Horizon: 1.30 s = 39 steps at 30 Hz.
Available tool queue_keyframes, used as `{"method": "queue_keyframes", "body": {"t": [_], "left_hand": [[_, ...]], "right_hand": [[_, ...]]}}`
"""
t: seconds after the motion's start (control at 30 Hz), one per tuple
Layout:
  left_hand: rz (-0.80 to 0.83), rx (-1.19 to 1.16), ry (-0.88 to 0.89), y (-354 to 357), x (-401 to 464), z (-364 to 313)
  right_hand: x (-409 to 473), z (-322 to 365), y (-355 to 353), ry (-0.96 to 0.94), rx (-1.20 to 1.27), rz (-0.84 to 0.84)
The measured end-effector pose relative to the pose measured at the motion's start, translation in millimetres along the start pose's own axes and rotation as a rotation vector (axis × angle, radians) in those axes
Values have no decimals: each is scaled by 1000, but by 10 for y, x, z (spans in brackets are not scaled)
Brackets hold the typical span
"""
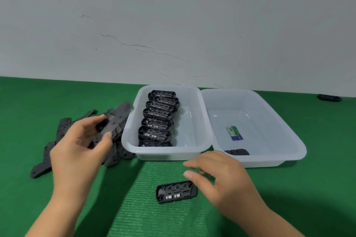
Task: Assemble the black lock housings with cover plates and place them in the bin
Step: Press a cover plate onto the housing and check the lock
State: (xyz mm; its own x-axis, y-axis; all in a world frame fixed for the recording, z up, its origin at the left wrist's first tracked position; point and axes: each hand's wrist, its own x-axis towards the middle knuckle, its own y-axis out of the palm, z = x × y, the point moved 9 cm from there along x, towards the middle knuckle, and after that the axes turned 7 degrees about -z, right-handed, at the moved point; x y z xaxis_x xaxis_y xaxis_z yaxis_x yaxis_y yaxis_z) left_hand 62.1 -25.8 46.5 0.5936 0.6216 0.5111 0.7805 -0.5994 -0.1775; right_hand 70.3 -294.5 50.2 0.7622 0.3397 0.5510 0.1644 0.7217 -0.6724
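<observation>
Your left hand (81, 140) pinches one cover plate (113, 119) between thumb and fingers, at the top of the plate pile (63, 136) at 9 o'clock. The pile lies loose beside the left bin (165, 152), so a plate is always near that hand. Your right hand (217, 175) hovers with fingers apart and relaxed, holding nothing, just above the right end of the housing (176, 191). The housing lies at 6 o'clock with its open side up, probably so the plate can go straight on it. More housings (158, 119) wait in a row in the left bin. The right bin (279, 158) at 3 o'clock holds one dark part (238, 152) at its near wall, probably a finished piece.
</observation>
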Motion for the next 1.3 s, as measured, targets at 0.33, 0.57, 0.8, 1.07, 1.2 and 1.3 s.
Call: {"method": "queue_keyframes", "body": {"t": [0.33, 0.57, 0.8, 1.07, 1.2, 1.3], "left_hand": [[781, -364, -73, 693, -662, -528], [611, -689, -595, 846, -858, -307], [455, -671, -694, 762, -854, -243], [445, -738, -654, 731, -805, -302], [422, -724, -537, 711, -728, -371], [425, -614, -368, 703, -644, -476]], "right_hand": [[73, -218, -9, 438, 532, -104], [29, -326, -44, 532, 689, -171], [8, -386, -72, 535, 825, -213], [25, -377, -140, 500, 820, -233], [35, -342, -119, 500, 793, -147], [19, -287, -18, 463, 684, -21]]}}
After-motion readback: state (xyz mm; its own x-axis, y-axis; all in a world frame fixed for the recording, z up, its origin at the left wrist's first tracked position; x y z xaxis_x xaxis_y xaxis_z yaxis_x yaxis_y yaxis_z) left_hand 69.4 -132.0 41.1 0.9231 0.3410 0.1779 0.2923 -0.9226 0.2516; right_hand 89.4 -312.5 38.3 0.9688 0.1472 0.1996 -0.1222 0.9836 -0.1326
